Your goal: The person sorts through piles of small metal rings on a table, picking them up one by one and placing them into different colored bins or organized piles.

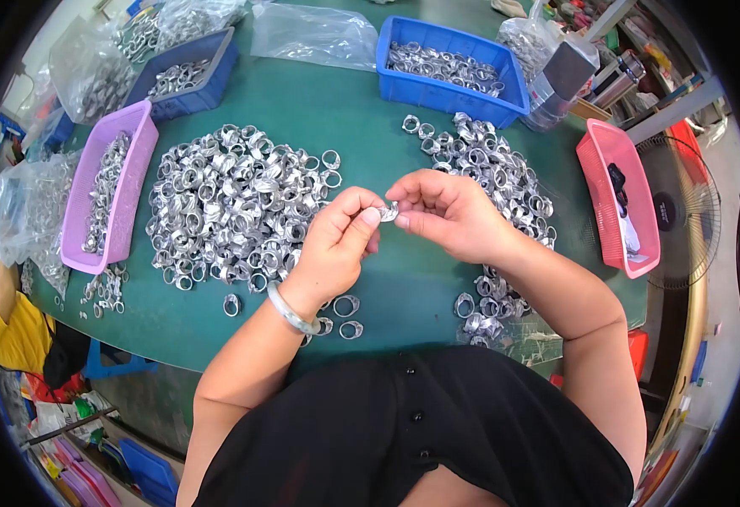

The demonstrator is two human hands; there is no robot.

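Note:
Over the middle of the green table, my left hand [336,241] pinches a silver metal ring [388,213] between thumb and fingers. My right hand [454,215] meets it from the other side, thumb and forefinger closed at the ring's edge. A large pile of silver rings [226,203] lies to the left of my left hand. Beyond and below my right wrist spreads a second, narrower pile of rings [480,156]. A few loose rings [349,317] rest near my left wrist, which wears a pale bangle [292,308].
Blue bins [450,100] [197,106] and a pink bin [125,228] hold metal pieces. A pink basket [598,203] stands at the right, beside a fan [678,211]. Clear plastic bags [315,34] lie at the back. At far left sits a person in a yellow shirt [13,338].

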